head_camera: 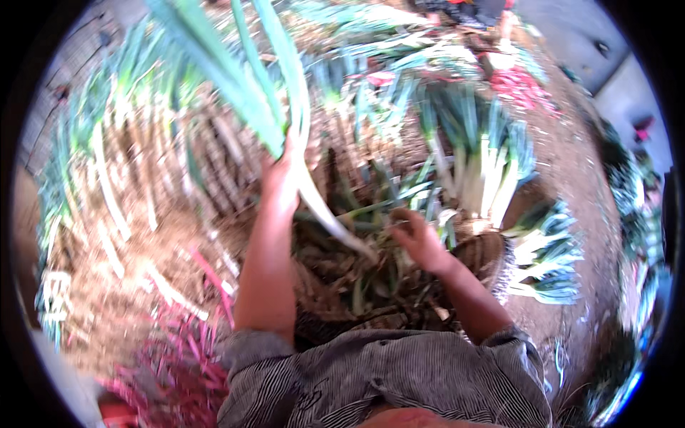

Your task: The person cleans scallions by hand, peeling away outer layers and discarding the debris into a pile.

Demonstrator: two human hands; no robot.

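My left hand [282, 168] grips a long leek-like green onion [324, 214] around the middle of its stalk. Its broad green leaves stretch up past the top of the view, and the white root end slants down to the right. My right hand [420, 243] is just beyond that root end, apart from it, with thumb and fingers spread and nothing seen in them. Under both hands lies a heap of peeled leaves and brown scraps [342, 273]. To the right of it stands a bunch of cleaned white-stemmed onions [476, 166].
Soil-covered green onions [139, 128] lie in a long row at the left and back. Pink strips [176, 364] are heaped at the lower left. More cleaned bunches [546, 257] lie at the right. Another person's arm [505, 27] shows at the top, near more pink strips [519, 88].
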